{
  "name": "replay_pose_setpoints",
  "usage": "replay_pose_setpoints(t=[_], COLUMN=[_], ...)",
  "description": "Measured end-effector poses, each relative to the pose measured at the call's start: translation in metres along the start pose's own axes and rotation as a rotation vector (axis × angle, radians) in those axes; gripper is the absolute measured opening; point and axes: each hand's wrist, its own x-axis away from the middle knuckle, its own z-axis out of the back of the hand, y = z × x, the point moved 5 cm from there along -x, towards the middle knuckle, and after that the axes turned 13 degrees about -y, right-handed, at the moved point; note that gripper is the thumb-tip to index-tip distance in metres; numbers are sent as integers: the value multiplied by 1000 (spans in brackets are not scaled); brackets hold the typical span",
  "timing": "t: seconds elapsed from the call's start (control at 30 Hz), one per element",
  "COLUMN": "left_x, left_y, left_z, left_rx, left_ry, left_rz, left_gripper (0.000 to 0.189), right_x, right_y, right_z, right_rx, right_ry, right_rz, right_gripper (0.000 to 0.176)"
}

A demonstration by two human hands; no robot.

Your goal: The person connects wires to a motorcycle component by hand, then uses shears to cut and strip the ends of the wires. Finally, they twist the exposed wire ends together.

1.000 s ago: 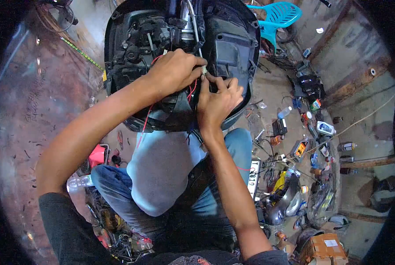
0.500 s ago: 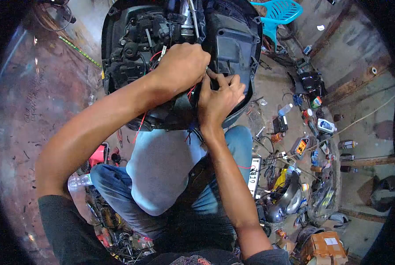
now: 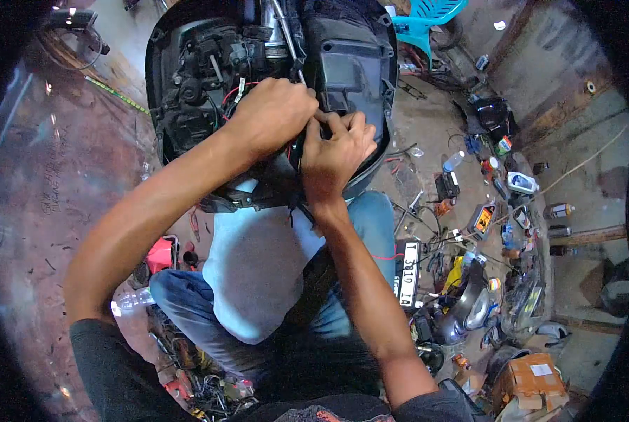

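A large black plastic vehicle housing (image 3: 346, 67) is in front of me at the top of the view, its inner side up, with dark parts and a metal tube (image 3: 275, 39) in it. Over its near middle, my left hand (image 3: 276, 116) is closed, knuckles up, fingertips hidden. Right beside it, my right hand (image 3: 337, 151) pinches with thumb and bent fingers, the fingertips of both hands meeting. What they hold is too small and covered to make out. A red wire (image 3: 231, 92) and a white connector (image 3: 241, 87) lie by my left hand. Below the housing, a pale rounded shape (image 3: 254, 281) lies between my denim-clad legs.
To the right, the floor holds a licence plate (image 3: 409, 274), a clear bottle (image 3: 453, 161), an orange-and-black box (image 3: 482, 219), a cardboard box (image 3: 532, 383) and loose wires. A turquoise chair (image 3: 427, 28) stands behind. A plastic bottle (image 3: 133, 301) lies by my left knee.
The view has shifted slightly, so the housing and both hands appear a little further left. The hands keep the same pinched pose together, with my left wrist slightly lower.
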Motion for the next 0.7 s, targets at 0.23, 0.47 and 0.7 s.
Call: replay_pose_setpoints(t=[0.23,0.47,0.7], left_x=[-4,-8,1], left_y=[1,7,-5], left_z=[5,3,4], left_rx=[-87,-147,24], left_ry=[-74,-200,-141], left_rz=[-31,-61,3], left_gripper=[23,26,35], right_x=[1,4,3], right_y=[1,0,-1], right_z=[-1,2,3], right_rx=[5,-2,-44], right_ry=[35,-1,15], right_rz=[-8,-32,-40], right_gripper=[10,12,12])
